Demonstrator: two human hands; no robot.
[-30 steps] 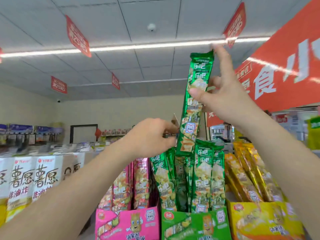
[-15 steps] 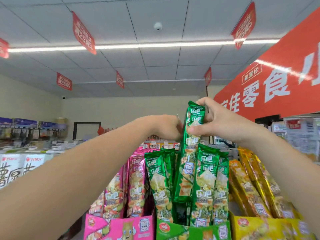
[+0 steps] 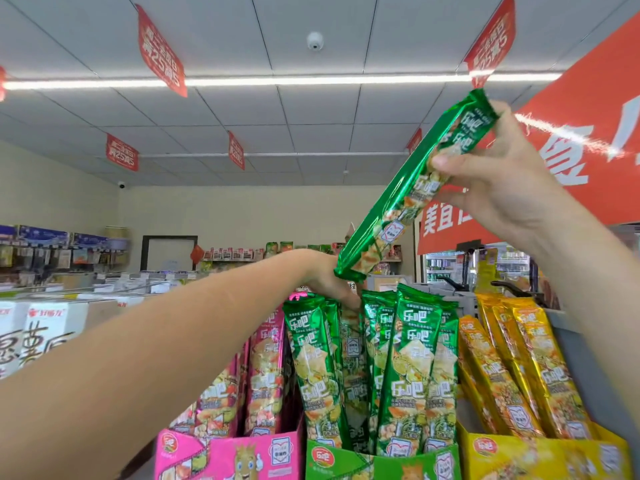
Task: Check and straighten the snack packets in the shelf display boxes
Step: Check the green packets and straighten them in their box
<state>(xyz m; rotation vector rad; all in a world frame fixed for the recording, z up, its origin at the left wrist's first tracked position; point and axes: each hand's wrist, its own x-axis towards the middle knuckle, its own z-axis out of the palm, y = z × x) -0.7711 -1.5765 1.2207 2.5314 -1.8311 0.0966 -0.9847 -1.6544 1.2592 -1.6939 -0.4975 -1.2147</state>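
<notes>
My right hand [image 3: 502, 188] pinches the upper part of a long green snack packet [image 3: 408, 192] and holds it high, tilted, with its lower end over the green display box [image 3: 381, 462]. Several green packets [image 3: 412, 358] stand upright in that box. My left hand [image 3: 322, 275] reaches to the tops of those packets at the gap in the middle. Its fingers are hidden behind the packets. A pink box [image 3: 242, 455] with pink packets [image 3: 266, 368] stands to the left. A yellow box [image 3: 519, 459] with yellow packets [image 3: 512, 368] stands to the right.
A big red banner [image 3: 588, 133] hangs at the upper right, and red sale signs [image 3: 159, 50] hang from the ceiling. White cartons [image 3: 34, 334] sit at the left. More shelves [image 3: 52, 251] and a counter line the back wall.
My right hand has lifted the green packet out of the box, up and to the right, and tilted it. My left hand has dropped to the tops of the standing green packets.
</notes>
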